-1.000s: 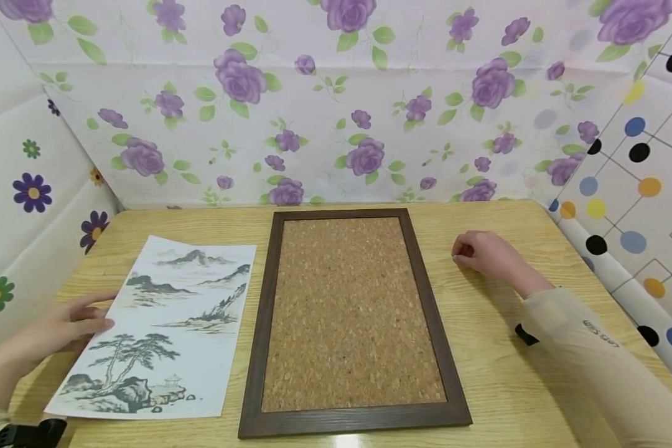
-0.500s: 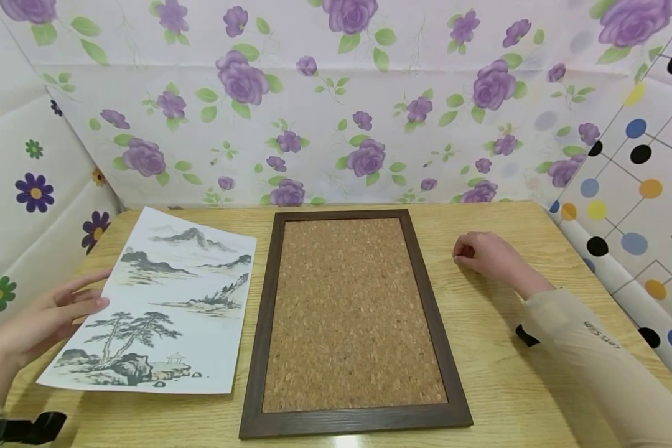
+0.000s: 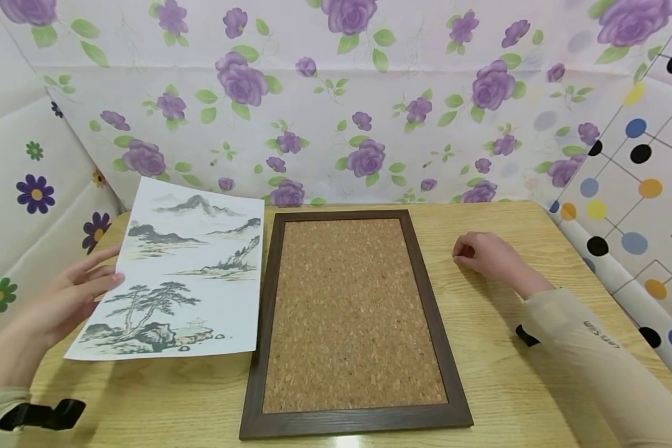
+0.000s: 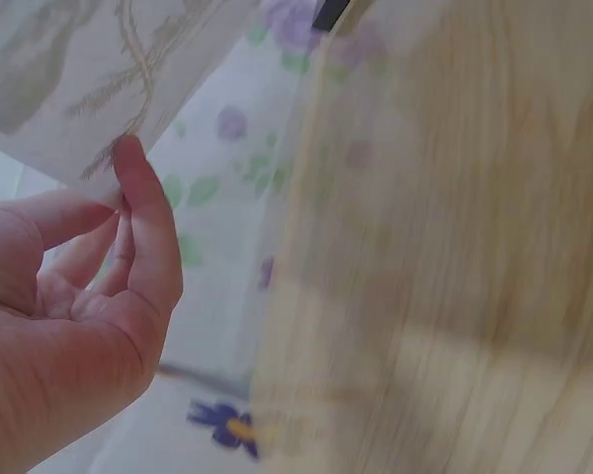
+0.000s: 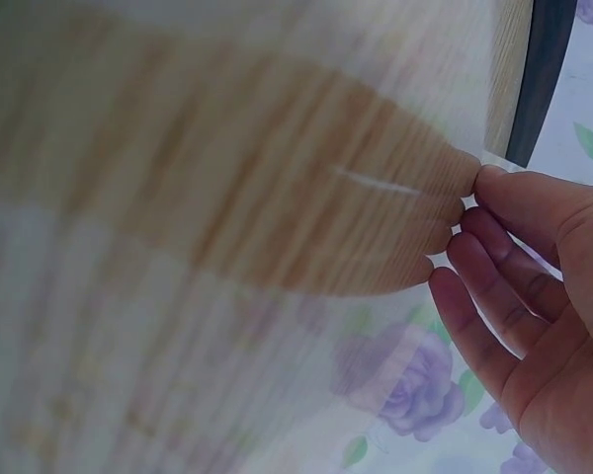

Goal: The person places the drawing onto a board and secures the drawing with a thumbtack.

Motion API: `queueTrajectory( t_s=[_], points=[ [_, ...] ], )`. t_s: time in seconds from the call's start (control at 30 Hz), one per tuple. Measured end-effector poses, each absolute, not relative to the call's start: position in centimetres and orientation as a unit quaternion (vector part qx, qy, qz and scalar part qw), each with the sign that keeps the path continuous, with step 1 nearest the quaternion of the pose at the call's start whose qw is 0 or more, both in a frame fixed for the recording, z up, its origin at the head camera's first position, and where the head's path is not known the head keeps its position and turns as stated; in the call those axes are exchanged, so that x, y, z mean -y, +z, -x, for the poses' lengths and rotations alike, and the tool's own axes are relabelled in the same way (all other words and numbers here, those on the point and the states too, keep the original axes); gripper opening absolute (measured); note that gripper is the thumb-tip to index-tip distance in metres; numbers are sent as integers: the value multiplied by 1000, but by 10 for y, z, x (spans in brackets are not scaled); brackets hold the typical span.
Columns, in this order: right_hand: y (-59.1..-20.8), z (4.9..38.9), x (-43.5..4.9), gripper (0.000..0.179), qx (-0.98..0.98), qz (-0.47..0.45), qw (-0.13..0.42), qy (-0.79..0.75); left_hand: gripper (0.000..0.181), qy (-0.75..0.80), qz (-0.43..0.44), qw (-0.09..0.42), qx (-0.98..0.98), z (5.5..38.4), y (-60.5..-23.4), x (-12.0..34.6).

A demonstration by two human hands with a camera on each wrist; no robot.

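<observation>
My left hand (image 3: 75, 295) pinches a white sheet with an ink landscape painting (image 3: 193, 255) by its left edge, thumb on the front. The sheet is tilted up over the table, and its lower right corner meets the frame's left side in the head view. In the left wrist view, the thumb and a finger (image 4: 150, 227) meet at the paper's corner area. A cork board (image 3: 355, 311) with a dark brown wooden frame lies flat in the middle. To its right, my right hand (image 3: 490, 258) rests on the table, fingertips touching the top with fingers loosely bent (image 5: 499, 276).
The light wood table (image 3: 515, 398) has a glossy top that mirrors the hand and the floral cloth. Purple-rose cloth (image 3: 325, 124) rises behind it. Patterned cloths with daisies (image 3: 36, 193) and coloured dots (image 3: 638, 186) close off the left and right sides.
The left hand has raised the painting off the table, moving it away from the camera and a little right. The right hand has kept its place, and the cork board has stayed still.
</observation>
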State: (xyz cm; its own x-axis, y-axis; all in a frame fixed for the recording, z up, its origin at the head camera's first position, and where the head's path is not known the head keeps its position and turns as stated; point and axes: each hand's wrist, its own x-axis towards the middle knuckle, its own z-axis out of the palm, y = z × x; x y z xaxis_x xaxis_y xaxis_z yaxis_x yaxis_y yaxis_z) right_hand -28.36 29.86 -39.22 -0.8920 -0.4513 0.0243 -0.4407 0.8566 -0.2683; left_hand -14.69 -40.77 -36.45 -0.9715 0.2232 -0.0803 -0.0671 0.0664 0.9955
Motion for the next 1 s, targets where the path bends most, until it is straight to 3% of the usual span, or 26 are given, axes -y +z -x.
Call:
queueTrajectory(
  t_s=[0.33, 1.0],
  points=[
    [-394, 285, -299, 5, -965, 229, 15, -130, 52, 708, -42, 92, -699, 157, -366, 366],
    [-386, 284, -294, 5, -962, 242, -5, -122, 69, 693, -16, 126, -710, 167, -363, 295]
  ],
)
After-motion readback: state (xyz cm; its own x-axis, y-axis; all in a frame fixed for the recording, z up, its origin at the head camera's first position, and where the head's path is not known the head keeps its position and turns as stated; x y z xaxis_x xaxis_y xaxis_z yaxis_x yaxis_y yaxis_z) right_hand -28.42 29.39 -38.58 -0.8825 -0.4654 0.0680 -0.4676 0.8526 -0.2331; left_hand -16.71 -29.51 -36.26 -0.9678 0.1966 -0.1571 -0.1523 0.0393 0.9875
